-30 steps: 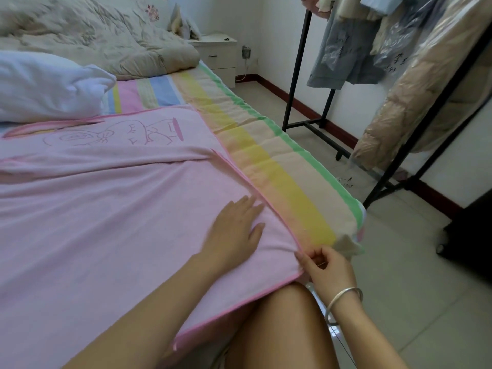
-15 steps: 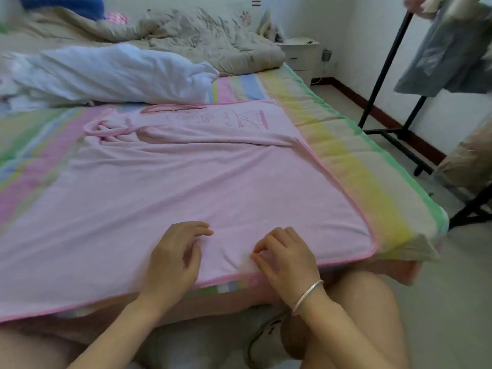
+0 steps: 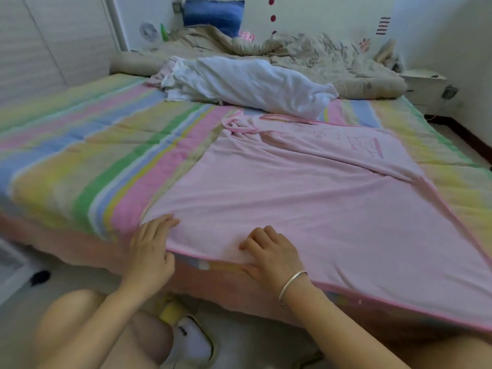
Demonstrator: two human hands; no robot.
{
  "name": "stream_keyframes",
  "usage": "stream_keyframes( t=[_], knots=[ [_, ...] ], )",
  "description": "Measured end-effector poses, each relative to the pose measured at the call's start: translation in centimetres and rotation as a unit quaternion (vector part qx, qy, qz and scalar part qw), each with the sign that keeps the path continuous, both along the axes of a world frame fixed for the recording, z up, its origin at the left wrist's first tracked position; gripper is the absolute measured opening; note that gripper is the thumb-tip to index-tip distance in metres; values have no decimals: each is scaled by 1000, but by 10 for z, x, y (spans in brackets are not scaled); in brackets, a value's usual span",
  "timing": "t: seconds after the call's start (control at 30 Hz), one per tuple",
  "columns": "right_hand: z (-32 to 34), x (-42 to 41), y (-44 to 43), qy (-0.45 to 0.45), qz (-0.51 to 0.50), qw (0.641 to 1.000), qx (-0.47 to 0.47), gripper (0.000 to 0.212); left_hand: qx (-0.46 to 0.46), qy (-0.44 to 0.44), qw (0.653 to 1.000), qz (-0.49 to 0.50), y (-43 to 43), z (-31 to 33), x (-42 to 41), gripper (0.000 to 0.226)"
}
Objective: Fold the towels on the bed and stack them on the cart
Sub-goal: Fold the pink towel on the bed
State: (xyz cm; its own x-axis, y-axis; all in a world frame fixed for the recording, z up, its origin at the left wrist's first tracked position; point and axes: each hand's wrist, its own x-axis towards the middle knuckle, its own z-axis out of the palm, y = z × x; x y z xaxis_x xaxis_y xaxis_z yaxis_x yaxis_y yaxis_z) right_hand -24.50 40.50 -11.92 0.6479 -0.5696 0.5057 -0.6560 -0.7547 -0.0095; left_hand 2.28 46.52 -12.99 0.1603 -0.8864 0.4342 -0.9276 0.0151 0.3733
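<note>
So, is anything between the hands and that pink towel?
Nothing visible. The left hand pinches the near corner of the pink terry towel; the right hand rests on its near hem. The cart is out of view.

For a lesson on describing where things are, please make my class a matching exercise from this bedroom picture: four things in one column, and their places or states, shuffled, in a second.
Things
1. pink towel
2. white cloth
3. blue pillow
4. left hand

Places or states
a. crumpled in a heap
b. at the far head end of the bed
c. on the towel's near left corner
d. spread out along the bed's near edge

Pairs: 1-d; 2-a; 3-b; 4-c
</note>
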Motion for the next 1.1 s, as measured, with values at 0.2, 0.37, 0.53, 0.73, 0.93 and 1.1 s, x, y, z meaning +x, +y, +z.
stream_keyframes(
  t=[0.2,0.37,0.53,0.73,0.93,1.1],
  knots=[
    [-14,-22,1,33,39,995,-88,35,7,-94,995,-10,-5,3,29,75],
    [-16,-53,10,14,36,994,-100,22,-32,-62,997,39,-10,13,41,55],
    [-5,-62,20,10,5,991,-134,11,9,-121,991,53,-9,13,53,39],
    [-12,-63,24,30,12,994,-101,35,6,-226,974,0,6,11,64,36],
    [-19,-68,27,49,12,996,-76,24,66,-191,979,-20,11,7,67,29],
    [3,-70,29,-33,-39,999,-7,21,77,-95,990,-72,-2,34,33,17]
  ],
)
